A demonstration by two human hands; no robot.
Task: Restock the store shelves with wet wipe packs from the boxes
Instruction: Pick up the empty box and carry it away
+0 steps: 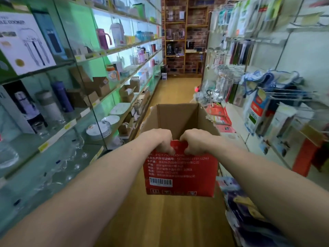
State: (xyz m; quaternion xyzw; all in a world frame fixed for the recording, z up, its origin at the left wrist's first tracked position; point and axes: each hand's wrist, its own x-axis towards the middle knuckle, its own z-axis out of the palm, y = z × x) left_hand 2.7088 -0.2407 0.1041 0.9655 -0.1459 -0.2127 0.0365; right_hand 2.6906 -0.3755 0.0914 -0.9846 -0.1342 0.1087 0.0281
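1. The fingers [167, 148] of the left hand [157, 139] curl shut over the near top edge of a cardboard box [179, 168], just left of the frame's centre; the fingertips go down inside the rim and are partly hidden.
2. The right hand [196, 140] clamps the same edge, just beside the left, its fingers folded over the rim too. The two hands nearly touch at the knuckles.
3. Both bare forearms run in from the lower corners of the frame and meet at the box.
4. The box sits at centre frame, held up above the wooden floor [160, 220]. Its near face is red with white print and a barcode [161, 181]; its top is open and the inner walls are plain brown.
5. From here I cannot see the bottom of the box, so I cannot tell whether any wet wipe packs lie in it.
6. Along the left of the frame run glass shelves [85, 113] carrying flasks, stacked plates [99, 129] and glassware.
7. Along the right of the frame hang packaged goods on wire hooks [277, 97].
8. At the top centre, far down the aisle, stands a brick-backed shelving unit [185, 32].
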